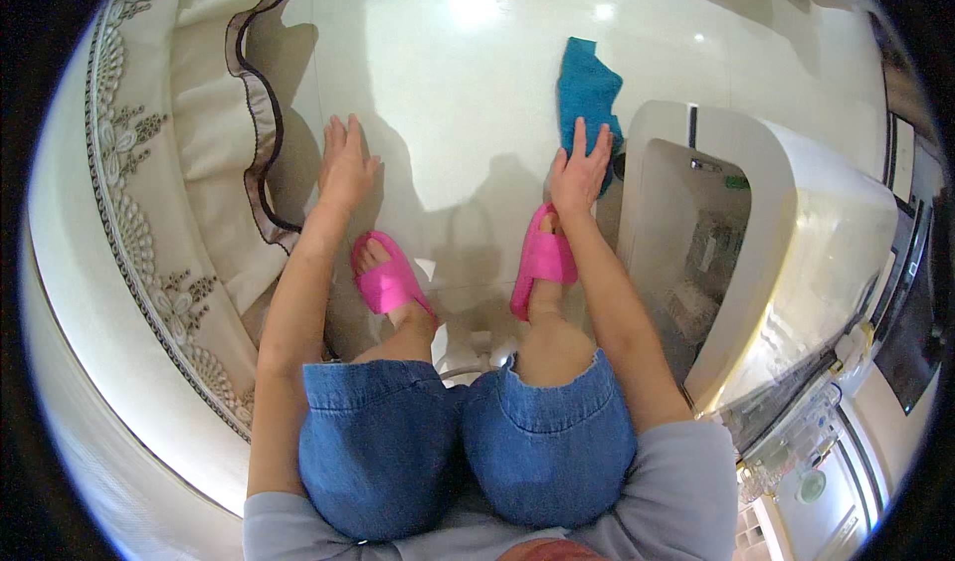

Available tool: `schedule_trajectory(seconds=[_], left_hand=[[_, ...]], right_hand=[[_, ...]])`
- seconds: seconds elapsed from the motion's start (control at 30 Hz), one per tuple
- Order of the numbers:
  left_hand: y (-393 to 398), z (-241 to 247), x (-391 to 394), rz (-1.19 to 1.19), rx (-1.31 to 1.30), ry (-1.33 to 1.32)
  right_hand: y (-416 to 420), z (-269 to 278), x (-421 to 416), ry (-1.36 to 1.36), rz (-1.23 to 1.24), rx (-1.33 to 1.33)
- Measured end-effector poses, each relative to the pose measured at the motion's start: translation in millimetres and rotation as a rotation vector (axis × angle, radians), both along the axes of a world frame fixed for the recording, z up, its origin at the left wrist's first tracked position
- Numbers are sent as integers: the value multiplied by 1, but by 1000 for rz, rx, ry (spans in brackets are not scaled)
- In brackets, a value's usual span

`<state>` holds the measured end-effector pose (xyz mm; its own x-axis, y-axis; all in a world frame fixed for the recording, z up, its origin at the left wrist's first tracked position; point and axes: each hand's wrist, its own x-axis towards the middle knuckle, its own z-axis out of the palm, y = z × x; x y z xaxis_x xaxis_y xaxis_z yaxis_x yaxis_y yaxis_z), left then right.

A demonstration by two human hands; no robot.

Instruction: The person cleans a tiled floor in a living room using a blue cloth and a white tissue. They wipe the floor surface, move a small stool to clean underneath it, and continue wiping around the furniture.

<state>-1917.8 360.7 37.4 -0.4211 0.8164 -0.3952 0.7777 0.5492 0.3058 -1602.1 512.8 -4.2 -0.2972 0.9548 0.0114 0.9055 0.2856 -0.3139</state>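
My right hand [582,169] lies over the near part of a teal cloth [588,87], palm down with the fingers apart. The cloth is spread unevenly on the glossy light floor tiles [448,151]. Whether the fingers press on it cannot be told. My left hand [348,165] is held low over the floor at the left, fingers somewhat apart, with nothing in it. It is near the scalloped dark trim of a cream cloth cover. Below the hands are my feet in pink slippers [388,283].
At the left hangs the cream cover [216,143] with lace and ruffles. A white open-fronted cabinet [776,188] with items inside stands close to my right forearm. Glassware [768,471] and a dark panel [906,345] are farther right.
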Motion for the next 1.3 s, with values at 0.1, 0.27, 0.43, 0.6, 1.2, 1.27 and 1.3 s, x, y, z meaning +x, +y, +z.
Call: schedule_trajectory(seconds=[0.1, 0.27, 0.43, 0.6, 1.2, 1.27, 1.3], left_hand=[[-4, -16, 2, 102, -159, -11], [10, -3, 20, 41, -255, 58], [8, -6, 18, 10, -246, 61], [-2, 1, 12, 5, -169, 98], [91, -25, 52, -923, 230, 11], [122, -30, 40, -836, 246, 86], [139, -34, 36, -785, 248, 140]], right_hand=[[19, -14, -25, 7, -172, -33], [126, -59, -65, 7, -94, 144], [105, -68, -120, -27, 301, 125], [8, -1, -121, 15, 760, -93], [46, 5, -47, -195, 113, -180], [49, 16, -60, -371, 106, -310], [51, 19, -58, -370, 119, -329]])
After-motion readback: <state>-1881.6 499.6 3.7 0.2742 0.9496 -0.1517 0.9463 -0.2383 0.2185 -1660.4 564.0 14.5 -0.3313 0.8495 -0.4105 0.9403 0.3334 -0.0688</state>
